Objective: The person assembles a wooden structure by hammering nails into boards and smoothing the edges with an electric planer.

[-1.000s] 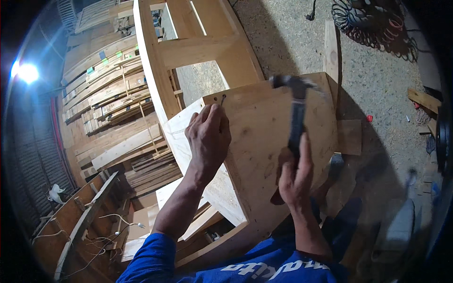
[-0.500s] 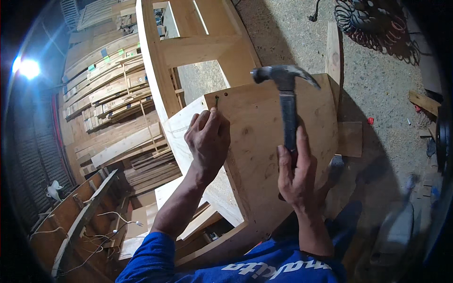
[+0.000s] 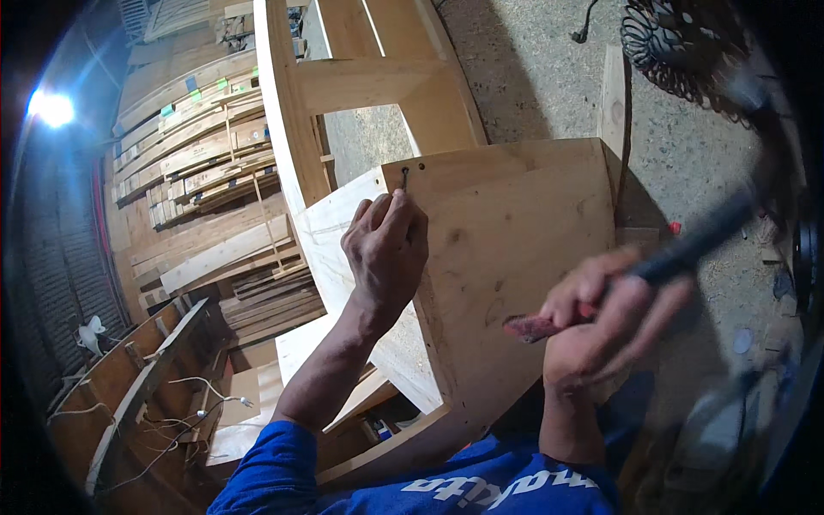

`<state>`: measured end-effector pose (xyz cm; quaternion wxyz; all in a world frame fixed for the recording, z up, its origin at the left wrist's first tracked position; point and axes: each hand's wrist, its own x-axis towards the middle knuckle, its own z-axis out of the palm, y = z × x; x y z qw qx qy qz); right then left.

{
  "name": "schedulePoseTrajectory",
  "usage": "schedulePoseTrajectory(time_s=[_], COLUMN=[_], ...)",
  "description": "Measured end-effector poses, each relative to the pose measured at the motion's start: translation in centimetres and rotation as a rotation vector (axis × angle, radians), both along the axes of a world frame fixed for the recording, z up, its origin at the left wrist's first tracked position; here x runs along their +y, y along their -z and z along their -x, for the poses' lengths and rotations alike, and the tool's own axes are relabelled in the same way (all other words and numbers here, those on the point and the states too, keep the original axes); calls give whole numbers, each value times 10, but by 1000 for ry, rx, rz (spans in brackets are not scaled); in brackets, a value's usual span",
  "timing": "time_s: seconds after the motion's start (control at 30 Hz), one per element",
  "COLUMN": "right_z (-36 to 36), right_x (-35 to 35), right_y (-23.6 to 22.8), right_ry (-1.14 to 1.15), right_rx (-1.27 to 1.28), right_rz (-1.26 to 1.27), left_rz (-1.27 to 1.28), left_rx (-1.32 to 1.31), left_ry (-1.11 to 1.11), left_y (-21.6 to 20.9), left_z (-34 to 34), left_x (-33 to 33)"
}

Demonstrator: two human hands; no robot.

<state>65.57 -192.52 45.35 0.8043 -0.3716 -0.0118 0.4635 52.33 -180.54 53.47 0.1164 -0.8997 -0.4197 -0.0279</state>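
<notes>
My left hand [image 3: 386, 240] pinches a thin, nail-like metal pin [image 3: 405, 178] at the upper left corner of a pale wooden panel [image 3: 515, 232]. The pin's tip meets the panel near a small dark hole; its lower part is hidden by my fingers. Out to the right, my right hand [image 3: 601, 313] is closed round the dark handle of a claw hammer [image 3: 699, 236], with the handle's red end towards the panel. Motion blurs the hammer, and its head is smeared at the upper right.
A wooden frame [image 3: 378, 81] with openings extends away behind the panel. Stacked boards [image 3: 215, 154] lie on the left, above a wooden bench structure [image 3: 142, 403] with white cables. At the upper right a coiled hose [image 3: 657, 51] lies on the speckled floor near a plank [image 3: 614, 103].
My right hand has swung the hammer away from above the panel, down and out to the right. My left hand stays at the corner with the pin; the view has shifted slightly.
</notes>
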Motion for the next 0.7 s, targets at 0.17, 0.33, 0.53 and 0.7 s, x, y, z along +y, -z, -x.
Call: schedulePoseTrajectory(time_s=[0.17, 0.33, 0.53, 0.7], right_z=[60, 15, 34, -7], right_x=[2, -4, -2, -17], right_y=[45, 20, 29, 26], right_ry=[-308, -405, -274, -472], right_rx=[-871, -501, -731, -451], right_rz=[-4, 159, 153, 135], left_rz=[-9, -13, 15, -5], left_rx=[8, 10, -13, -25], left_ry=[19, -8, 30, 29], left_y=[3, -3, 2, -2], left_z=[1, 4, 1, 7], left_x=[2, 1, 0, -2])
